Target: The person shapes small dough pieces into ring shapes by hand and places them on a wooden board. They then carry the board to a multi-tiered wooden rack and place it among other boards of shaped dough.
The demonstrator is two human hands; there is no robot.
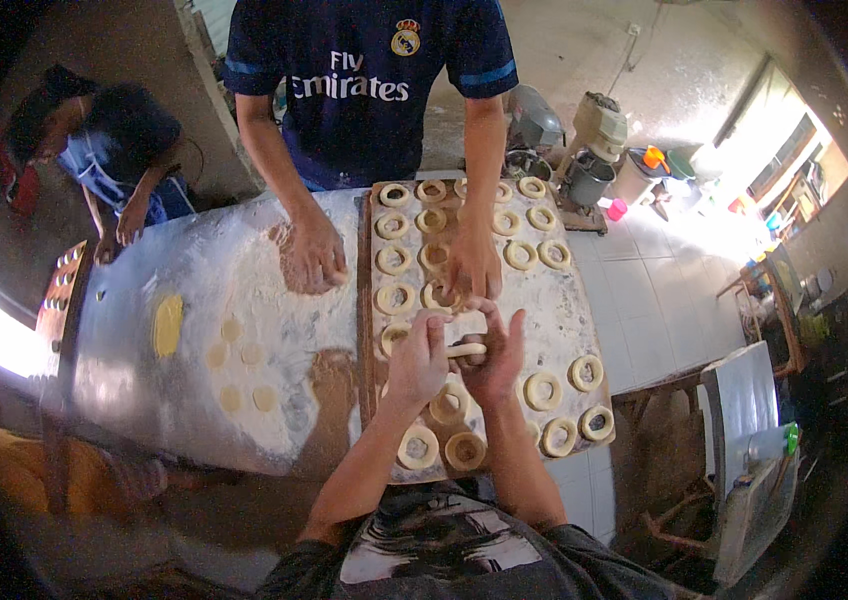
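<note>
Over the near part of a floured wooden board (571, 325), my two hands work close together on a pale dough ring (466, 350), seen edge-on. My left hand (418, 362) has its fingers closed at the ring's left end. On the other side my right hand (494, 358) bears the ring against its fingers, thumb standing out; part of the ring is hidden there. Shaped dough rings (543, 391) lie around on the board. Across from me a co-worker's hand (472, 262) reaches down to the rings, while that person's other hand (316, 258) touches the floured metal table.
Left of the board, the metal table (124, 340) carries flat dough rounds (231, 330) and a yellow oblong slab (168, 325). Another person (119, 150) bends at the far left. Mixers (599, 128) stand at the back right. A pale chair-like piece (744, 410) is at the right.
</note>
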